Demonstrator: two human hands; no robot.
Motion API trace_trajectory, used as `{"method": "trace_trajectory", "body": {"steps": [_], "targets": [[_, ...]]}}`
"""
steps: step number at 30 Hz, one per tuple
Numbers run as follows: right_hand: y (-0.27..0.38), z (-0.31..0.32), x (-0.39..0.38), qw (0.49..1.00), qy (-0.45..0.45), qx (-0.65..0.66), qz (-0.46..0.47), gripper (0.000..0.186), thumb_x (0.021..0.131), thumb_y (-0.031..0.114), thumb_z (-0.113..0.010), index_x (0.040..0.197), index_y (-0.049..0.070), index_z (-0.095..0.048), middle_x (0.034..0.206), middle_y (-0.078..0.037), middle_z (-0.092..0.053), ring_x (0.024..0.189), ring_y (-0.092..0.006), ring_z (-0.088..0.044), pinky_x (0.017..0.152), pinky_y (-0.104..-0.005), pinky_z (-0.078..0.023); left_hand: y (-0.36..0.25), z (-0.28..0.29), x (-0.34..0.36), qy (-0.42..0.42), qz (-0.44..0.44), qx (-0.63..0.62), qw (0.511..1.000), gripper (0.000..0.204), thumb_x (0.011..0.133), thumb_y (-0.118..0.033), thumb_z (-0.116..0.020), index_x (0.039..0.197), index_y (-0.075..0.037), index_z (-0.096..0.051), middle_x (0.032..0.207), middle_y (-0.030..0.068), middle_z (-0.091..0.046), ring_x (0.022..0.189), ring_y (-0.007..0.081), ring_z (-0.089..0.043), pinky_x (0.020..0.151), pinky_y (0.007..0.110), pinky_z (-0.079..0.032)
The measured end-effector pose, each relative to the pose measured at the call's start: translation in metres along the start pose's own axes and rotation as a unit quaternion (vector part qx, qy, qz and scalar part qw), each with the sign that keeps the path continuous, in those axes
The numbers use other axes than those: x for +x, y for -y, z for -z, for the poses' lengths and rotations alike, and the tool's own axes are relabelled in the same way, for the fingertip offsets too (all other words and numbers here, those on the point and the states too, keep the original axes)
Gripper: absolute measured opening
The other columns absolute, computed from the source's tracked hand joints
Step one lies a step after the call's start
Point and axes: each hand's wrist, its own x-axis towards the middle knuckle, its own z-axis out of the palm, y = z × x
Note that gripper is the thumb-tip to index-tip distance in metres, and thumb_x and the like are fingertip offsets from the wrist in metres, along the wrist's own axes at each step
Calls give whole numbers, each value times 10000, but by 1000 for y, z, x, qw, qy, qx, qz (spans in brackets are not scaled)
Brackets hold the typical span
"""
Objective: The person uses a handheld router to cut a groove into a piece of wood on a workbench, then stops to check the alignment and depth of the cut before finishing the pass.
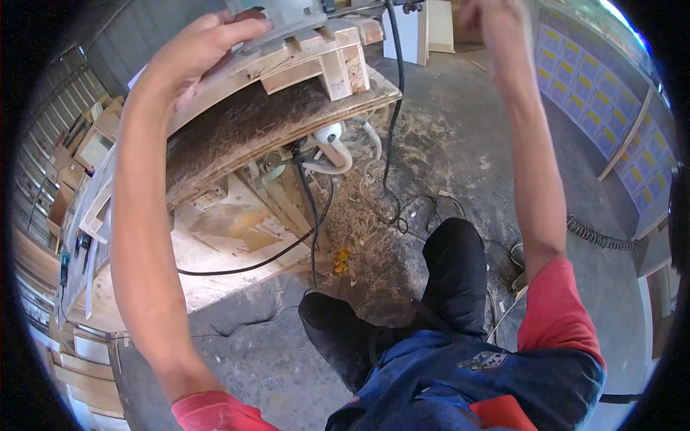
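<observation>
My left hand point(203, 52) is closed round the left edge of a pale wooden workpiece point(305, 63) with square notches. Its thumb reaches over the top beside a see-through plastic part point(291, 16), which is cut off by the upper edge of the picture. The workpiece lies on a dusty wooden bench point(244, 126). My right hand point(496, 21) is raised at the upper right, apart from the bench. It is smeared by motion and partly out of the picture, so its fingers cannot be made out.
A black cable point(395, 100) hangs past the bench's right corner to the sawdust-strewn floor point(424, 158), where more cords lie coiled. A white hose point(338, 159) is under the bench. Boards point(413, 32) lean at the back. A coiled air hose point(600, 235) runs along the right.
</observation>
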Motion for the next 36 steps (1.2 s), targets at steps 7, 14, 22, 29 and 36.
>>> {"method": "trace_trajectory", "body": {"steps": [7, 14, 22, 29, 36], "targets": [[-69, -39, -4, 983, 177, 40, -10, 501, 993, 522, -657, 1002, 22, -683, 918, -43, -689, 806, -100, -638, 654, -276, -508, -5, -8, -6, 8, -63, -35, 997, 766, 896, -419, -765, 1482, -26, -468, 1287, 72, -641, 1148, 142, -600, 1036, 286, -446], [-54, -52, -5, 995, 82, 30, -39, 331, 1013, 225, -683, 763, 14, -632, 630, -17, -612, 596, -88, -584, 548, -287, -456, 6, 2, 3, 16, -35, -16, 999, 713, 901, -458, -751, 1407, 7, -561, 1291, 92, -640, 1141, 156, -603, 1035, 289, -447], [-69, -60, -6, 996, 64, 54, -19, 268, 993, 237, -727, 883, -6, -705, 740, -22, -679, 643, -79, -631, 572, -246, -498, 3, 1, 1, 9, -17, 8, 1000, 697, 907, -470, -739, 1382, 19, -594, 1273, 92, -644, 1129, 139, -599, 1023, 282, -447], [-56, -51, -29, 994, -2, -105, 43, 235, 966, 227, -731, 900, 1, -728, 648, -59, -667, 604, -71, -608, 581, -275, -496, 0, -7, -5, -10, -45, -4, 999, 743, 890, -454, -740, 1415, 43, -564, 1338, 128, -631, 1205, 176, -589, 1076, 287, -420], [44, -48, -15, 987, -38, 40, 152, 304, 964, 262, -729, 1083, -17, -725, 942, -57, -722, 860, -145, -675, 751, -314, -555, 0, -5, -2, -27, -63, 27, 997, 719, 883, -445, -745, 1371, 60, -589, 1341, 149, -636, 1218, 206, -596, 1094, 297, -408]]}}
